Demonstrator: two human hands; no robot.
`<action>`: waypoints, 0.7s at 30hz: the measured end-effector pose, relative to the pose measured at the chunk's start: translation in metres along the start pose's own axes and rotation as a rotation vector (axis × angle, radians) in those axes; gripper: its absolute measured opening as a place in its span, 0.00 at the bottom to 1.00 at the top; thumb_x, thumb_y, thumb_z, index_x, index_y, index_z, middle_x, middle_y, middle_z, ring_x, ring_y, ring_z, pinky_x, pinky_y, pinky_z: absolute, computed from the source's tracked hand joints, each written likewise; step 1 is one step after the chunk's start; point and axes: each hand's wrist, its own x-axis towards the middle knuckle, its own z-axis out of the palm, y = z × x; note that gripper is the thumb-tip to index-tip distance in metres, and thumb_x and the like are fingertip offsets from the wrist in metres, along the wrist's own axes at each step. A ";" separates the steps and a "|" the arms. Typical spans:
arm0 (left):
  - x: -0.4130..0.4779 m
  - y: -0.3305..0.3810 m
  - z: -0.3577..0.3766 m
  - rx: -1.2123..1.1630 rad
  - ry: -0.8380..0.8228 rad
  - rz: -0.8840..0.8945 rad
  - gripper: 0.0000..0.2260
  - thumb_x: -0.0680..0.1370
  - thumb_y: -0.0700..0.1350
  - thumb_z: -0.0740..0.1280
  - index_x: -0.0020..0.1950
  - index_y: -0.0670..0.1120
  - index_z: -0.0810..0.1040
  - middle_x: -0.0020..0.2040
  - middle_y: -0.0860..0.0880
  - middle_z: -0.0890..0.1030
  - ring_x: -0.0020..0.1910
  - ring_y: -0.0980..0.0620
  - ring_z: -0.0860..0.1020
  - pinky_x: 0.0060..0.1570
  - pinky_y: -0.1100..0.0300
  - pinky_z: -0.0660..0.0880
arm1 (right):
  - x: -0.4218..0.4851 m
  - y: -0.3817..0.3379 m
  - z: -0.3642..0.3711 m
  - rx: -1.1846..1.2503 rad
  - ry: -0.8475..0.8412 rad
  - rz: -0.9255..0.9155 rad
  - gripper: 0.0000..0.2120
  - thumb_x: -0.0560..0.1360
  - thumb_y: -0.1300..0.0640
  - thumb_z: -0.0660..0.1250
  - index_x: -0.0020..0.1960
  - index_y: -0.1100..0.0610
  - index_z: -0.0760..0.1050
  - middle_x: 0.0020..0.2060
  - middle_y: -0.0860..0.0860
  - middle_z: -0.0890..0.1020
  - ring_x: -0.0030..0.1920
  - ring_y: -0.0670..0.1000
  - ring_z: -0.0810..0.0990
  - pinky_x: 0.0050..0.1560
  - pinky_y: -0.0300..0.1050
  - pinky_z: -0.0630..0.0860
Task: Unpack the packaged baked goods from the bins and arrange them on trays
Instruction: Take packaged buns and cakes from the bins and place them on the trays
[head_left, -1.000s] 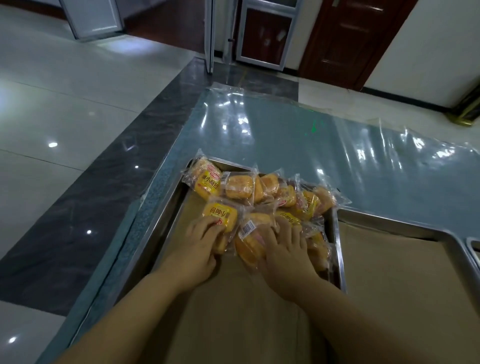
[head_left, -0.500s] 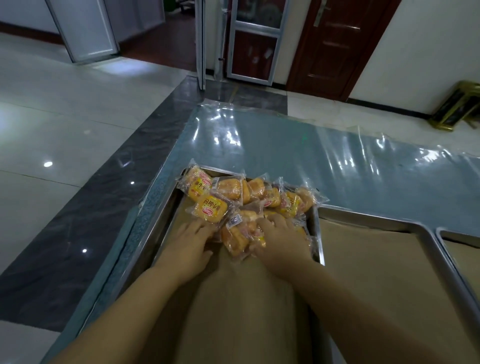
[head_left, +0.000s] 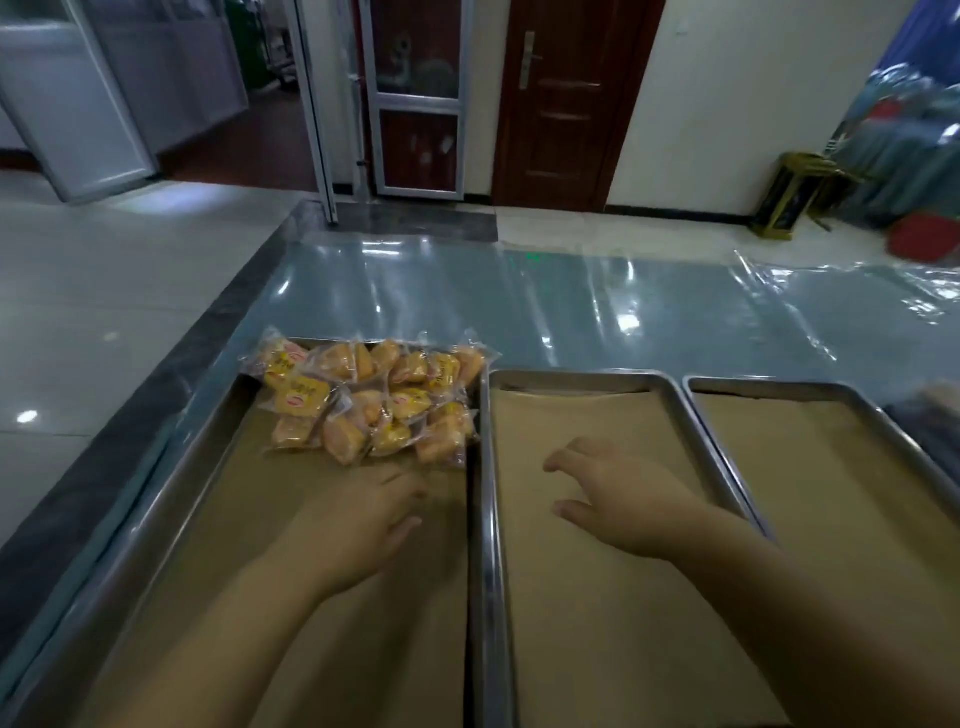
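Note:
Several yellow cakes in clear wrappers form a pile (head_left: 371, 400) at the far end of the left metal tray (head_left: 171, 486), which is lined with brown paper. My left hand (head_left: 358, 530) hovers over that tray just short of the pile, fingers loosely spread, holding nothing. Over the middle tray (head_left: 485, 519), also paper-lined and bare, my right hand (head_left: 618, 499) is open with its fingers apart and empty. Neither hand touches a package.
A third paper-lined tray (head_left: 852, 400) lies at the right, with a dark object (head_left: 930, 421) at its far right edge. Shiny plastic film (head_left: 571, 306) covers the table beyond the trays. The table's dark stone edge (head_left: 156, 395) runs along the left, floor beyond.
Both hands have let go of the pile and pulled back toward me. My right hand has shifted right, over the middle tray. The view has tilted up and to the right.

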 end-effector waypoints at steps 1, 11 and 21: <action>0.001 0.020 0.002 0.005 -0.004 0.010 0.12 0.77 0.50 0.63 0.60 0.52 0.75 0.58 0.54 0.76 0.56 0.55 0.73 0.50 0.64 0.66 | -0.017 0.013 -0.002 -0.021 -0.014 0.005 0.21 0.76 0.43 0.62 0.67 0.47 0.67 0.63 0.47 0.72 0.61 0.49 0.70 0.58 0.44 0.70; 0.030 0.210 0.054 0.047 -0.048 0.051 0.13 0.77 0.52 0.62 0.62 0.54 0.73 0.59 0.55 0.75 0.56 0.54 0.74 0.53 0.59 0.71 | -0.185 0.146 -0.015 -0.043 -0.009 0.117 0.19 0.77 0.45 0.61 0.66 0.48 0.68 0.61 0.48 0.74 0.57 0.50 0.73 0.54 0.45 0.72; 0.093 0.351 0.095 0.033 -0.156 0.201 0.13 0.79 0.52 0.59 0.63 0.53 0.71 0.60 0.53 0.75 0.55 0.53 0.73 0.56 0.56 0.71 | -0.284 0.258 -0.039 -0.082 0.085 0.226 0.17 0.76 0.42 0.61 0.63 0.45 0.68 0.57 0.45 0.77 0.51 0.47 0.76 0.47 0.41 0.73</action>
